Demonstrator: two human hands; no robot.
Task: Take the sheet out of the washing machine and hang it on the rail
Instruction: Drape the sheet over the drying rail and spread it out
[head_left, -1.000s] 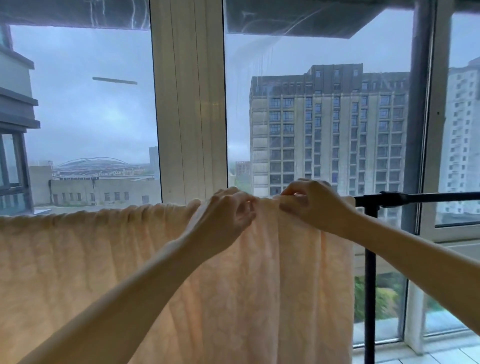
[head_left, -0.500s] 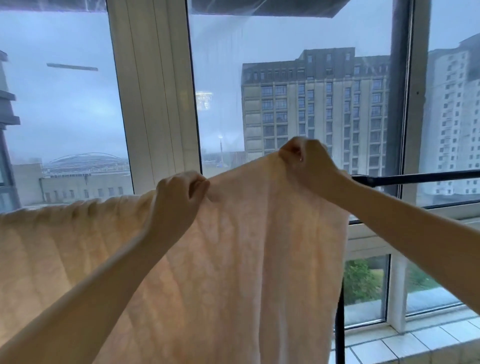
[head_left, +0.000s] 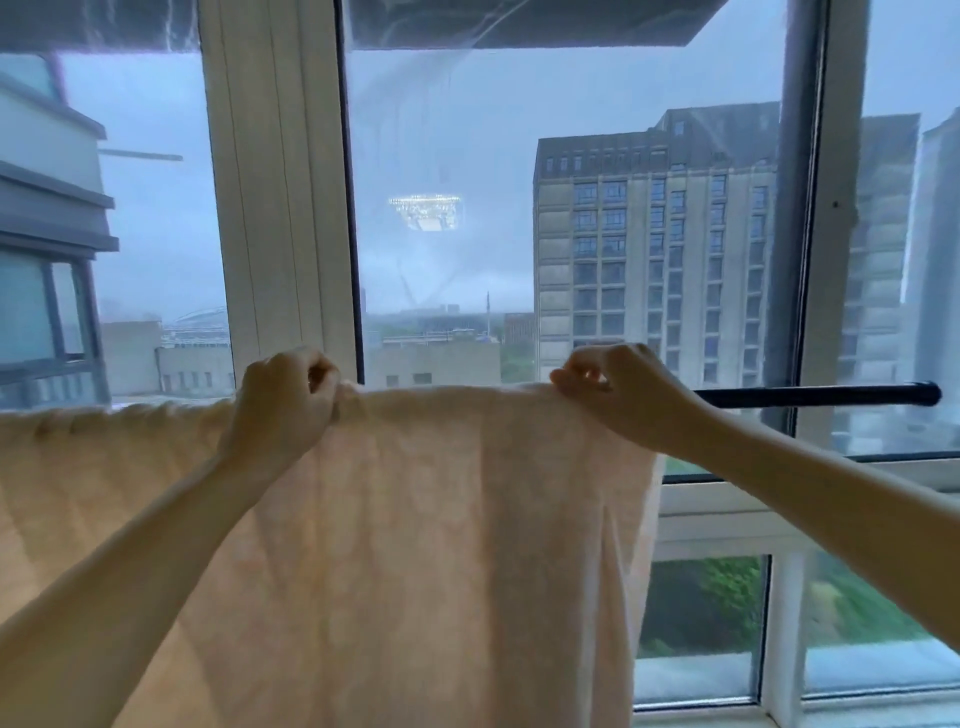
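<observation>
Fingers (head_left: 318, 385) of L hand (head_left: 283, 410): curled tight, pinching top edge of sheet (head_left: 441, 530). Fingers (head_left: 574, 383) of R hand (head_left: 623, 400): likewise curled, pinching same edge nr its right corner. Hands apart, edge drawn taut between them at rail (head_left: 821, 395) height. Judged purpose: spreading fabric flat along bar to dry w/o bunching. Cannot tell whether held stretch resting on rail or just above it. Left of L hand: sheet gathered in folds along the top. Right portion: hanging smooth, down past bottom of view. Rail mostly hidden behind fabric; bare black end projecting right of R hand. Far side: white window frame (head_left: 270, 208), glass, buildings beyond. Count: 2 hands, 1 sheet, 1 rail. Washing machine not in view. Est. stage: hanging nearly complete; left folds not yet smoothed.
</observation>
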